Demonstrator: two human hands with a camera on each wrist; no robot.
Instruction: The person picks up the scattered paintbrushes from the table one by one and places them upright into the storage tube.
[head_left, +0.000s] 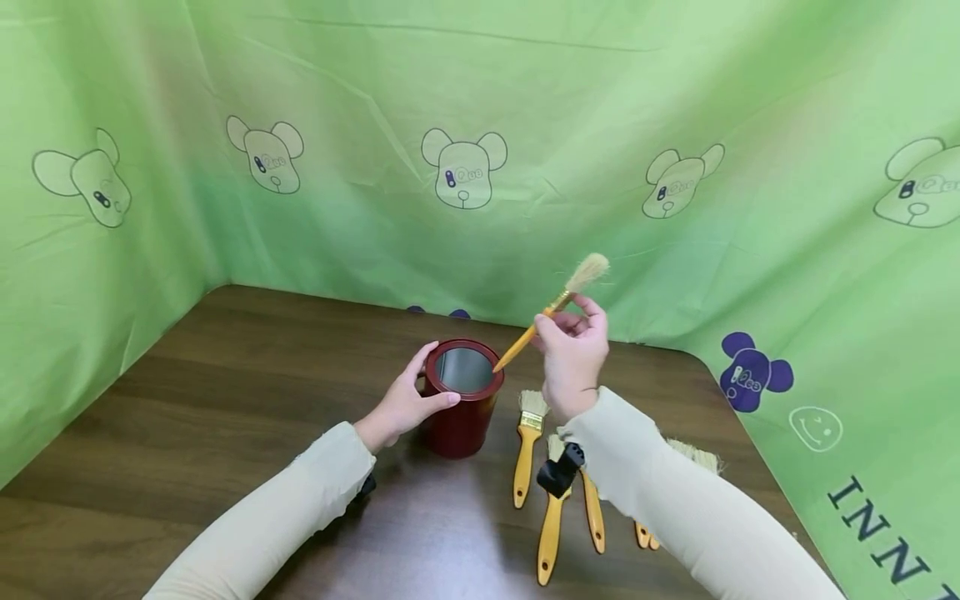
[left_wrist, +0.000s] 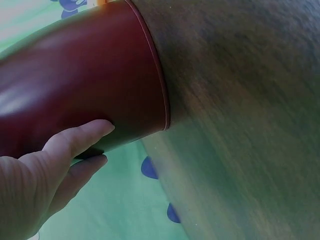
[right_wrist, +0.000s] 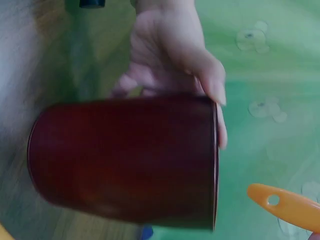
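**A:** Where does the red cup point(head_left: 463, 408) stand?

**B:** Upright on the dark wooden table point(head_left: 225, 392), about the middle of it, with its open mouth showing a grey inside. The left hand point(head_left: 405, 404) grips it from the left side, thumb curled round the far rim and fingers round the near wall. The left wrist view shows the fingers point(left_wrist: 80, 137) pressed against the red wall point(left_wrist: 80, 75).

**A:** And the right hand point(head_left: 572, 354)?

**B:** It is raised above the table, just right of the cup, fingers closed in a pinch on a paintbrush point(head_left: 551, 310). The brush is tilted: its pale bristles point up and to the far right, and the orange handle end slants down to the cup's right rim. Whether the tip touches the rim cannot be told. The right wrist view shows the handle end point(right_wrist: 285, 205), with its hanging hole, just beside the cup's mouth point(right_wrist: 215, 165).

**A:** What else lies there?

**B:** Several spare brushes point(head_left: 528, 446) with orange handles lie flat on the table to the right of the cup, near the person, partly hidden under the right sleeve point(head_left: 675, 508). A green printed cloth point(head_left: 480, 125) hangs behind and at both sides.
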